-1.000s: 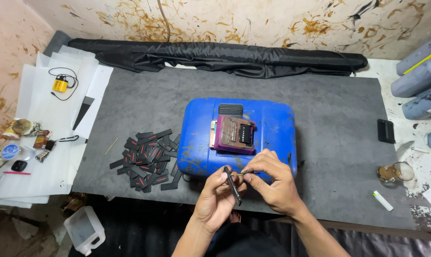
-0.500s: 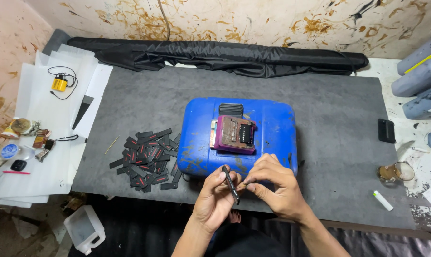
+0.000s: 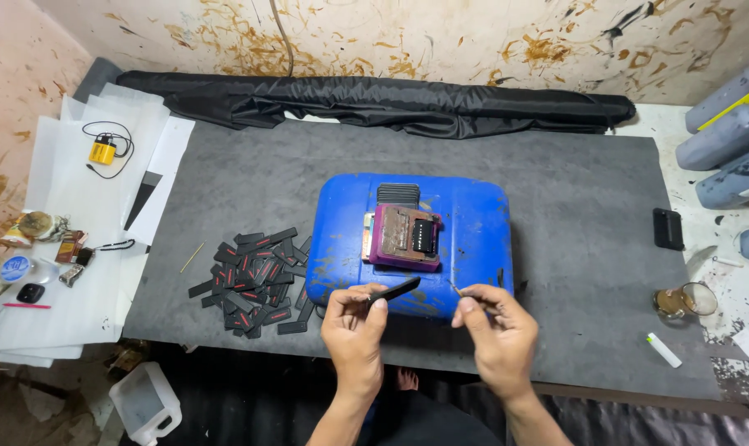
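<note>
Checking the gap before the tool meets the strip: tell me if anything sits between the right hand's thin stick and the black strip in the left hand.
Nothing visible: only open space over the blue container separates the black strip from the thin stick.

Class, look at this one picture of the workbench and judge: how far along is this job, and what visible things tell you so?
Done: a pile of black strips lies left of the blue container, though whether these are finished cannot be told. In hand: the left hand pinches one black strip, while the right hand holds a thin stick beside it. Left: the purple jig on the container holds another dark piece, so work appears ongoing.
</note>
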